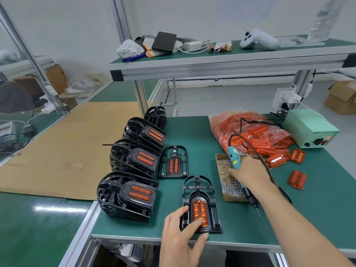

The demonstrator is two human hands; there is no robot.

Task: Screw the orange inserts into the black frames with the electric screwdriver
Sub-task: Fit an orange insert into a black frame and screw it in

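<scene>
Orange inserts (pixel 199 213), black frames (pixel 200 205), green table (pixel 192 128).

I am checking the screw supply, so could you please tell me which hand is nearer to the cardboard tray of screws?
Right. The right hand, holding the electric screwdriver, is over the cardboard tray of screws; the left hand is beside it, on the black frame.

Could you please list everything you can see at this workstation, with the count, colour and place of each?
Green workbench mat: one, below everything.
Stacks of black plastic frames: three or four, left.
Single black frame with orange insert: one, front centre.
Flat black frame: one, centre.
Clear bag of orange inserts: one, right rear.
Loose orange inserts: several, right.
Cardboard tray of silver screws: one, centre right.
Pale green power box: one, far right.
Teal electric screwdriver: one, held.
Left hand: on frame.
Right hand: over tray.
</scene>
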